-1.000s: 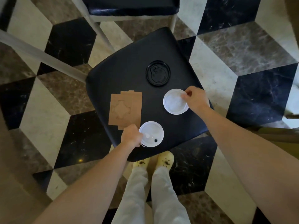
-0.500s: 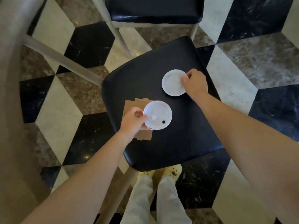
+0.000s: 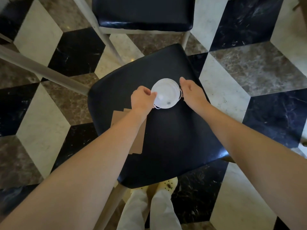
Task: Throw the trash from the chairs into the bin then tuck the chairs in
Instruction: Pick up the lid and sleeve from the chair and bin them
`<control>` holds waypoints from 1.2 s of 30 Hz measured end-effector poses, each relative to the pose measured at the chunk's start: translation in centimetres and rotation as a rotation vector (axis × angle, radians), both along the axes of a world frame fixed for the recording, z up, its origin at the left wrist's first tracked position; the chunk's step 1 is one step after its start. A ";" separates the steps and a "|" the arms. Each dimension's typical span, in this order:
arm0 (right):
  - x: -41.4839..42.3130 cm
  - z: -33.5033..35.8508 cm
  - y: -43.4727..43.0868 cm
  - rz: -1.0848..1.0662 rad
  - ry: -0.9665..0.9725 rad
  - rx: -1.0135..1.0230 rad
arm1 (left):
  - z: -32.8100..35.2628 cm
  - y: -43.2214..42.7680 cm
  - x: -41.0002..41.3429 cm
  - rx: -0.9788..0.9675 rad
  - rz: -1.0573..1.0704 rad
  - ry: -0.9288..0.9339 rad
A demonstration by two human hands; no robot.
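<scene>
Above the black padded chair seat [image 3: 174, 138], two white cup lids [image 3: 165, 93] sit stacked together. My left hand [image 3: 142, 98] grips the stack at its left rim. My right hand [image 3: 191, 92] touches the stack's right rim, thumb raised and fingers under the edge. A brown cardboard cup sleeve [image 3: 137, 140] lies flat on the seat, mostly hidden under my left forearm. The black lid seen earlier is hidden, likely beneath the white stack.
A second black chair [image 3: 142, 12] stands just beyond, its pale legs close to the near seat. A pale table leg or bar [image 3: 41, 70] runs diagonally at left. The floor is a black, white and brown marble cube pattern. My feet are below the seat's front edge.
Both hands brought their separate white lids together into one stack over the seat's middle. The view moved closer and forward. The black lid is no longer visible.
</scene>
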State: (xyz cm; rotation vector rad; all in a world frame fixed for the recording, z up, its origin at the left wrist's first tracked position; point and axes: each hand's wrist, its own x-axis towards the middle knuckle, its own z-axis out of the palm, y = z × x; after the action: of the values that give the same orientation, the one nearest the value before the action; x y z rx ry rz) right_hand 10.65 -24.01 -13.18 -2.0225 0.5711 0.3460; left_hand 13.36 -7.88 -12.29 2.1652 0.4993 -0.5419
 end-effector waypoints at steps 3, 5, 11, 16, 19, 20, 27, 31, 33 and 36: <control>0.4 -0.7 -0.1 0.126 0.023 -0.034 | -0.8 -0.1 0.1 0.127 -0.078 -0.042; 0.6 -1.2 0.4 0.196 0.028 -0.079 | -1.2 0.0 0.1 0.118 -0.122 -0.018; 0.0 -1.1 2.5 0.061 0.030 0.008 | -0.9 0.0 -1.0 -0.132 0.053 0.011; -0.4 0.7 3.4 -0.019 -0.058 0.199 | 1.3 1.7 -1.5 -0.285 0.095 -0.039; -0.4 2.3 4.4 0.010 -0.084 0.255 | 3.4 3.4 -1.3 -0.487 0.114 0.092; -0.4 2.7 4.8 0.030 -0.084 0.267 | 4.0 4.1 -1.2 -0.525 0.106 0.119; -1.0 3.9 9.0 -0.027 0.030 0.348 | 6.1 9.7 -0.2 -0.485 0.271 0.084; -3.0 1.0 11.6 0.399 0.040 -0.186 | 5.7 12.6 -0.1 -0.443 0.355 0.058; -3.6 -0.2 13.3 0.566 0.050 -0.400 | 5.2 13.4 -0.3 -0.439 0.417 0.051; -4.9 -1.8 15.4 0.702 0.060 -0.627 | 4.6 14.1 -0.8 -0.415 0.447 0.045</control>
State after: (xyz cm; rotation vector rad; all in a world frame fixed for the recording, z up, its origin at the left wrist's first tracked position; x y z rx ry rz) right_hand 5.79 -8.62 -15.00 -2.8003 -0.0441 0.7093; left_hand 12.61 6.19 -7.70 1.5864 0.7932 -0.4014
